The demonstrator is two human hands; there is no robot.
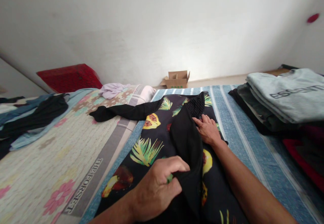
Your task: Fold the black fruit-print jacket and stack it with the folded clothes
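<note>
A black garment with a fruit and leaf print (152,143) lies spread on the blue striped bedding. One plain black sleeve (121,112) stretches out to the left. The other black sleeve (186,132) is folded inward over the printed body. My left hand (162,183) is closed, pinching the lower end of that folded sleeve between thumb and fingers. Near the garment's right shoulder, my right hand (208,129) lies flat with its fingers stretched out, touching the cloth beside the gathered part of the sleeve.
Folded clothes with a pale grey printed top (291,95) are stacked at the right. On the left lie loose dark and blue clothes (37,116) on a flowered mat (83,149). A lilac cloth (111,90), a red box-like object (71,78) and an open cardboard box (176,80) are farther back.
</note>
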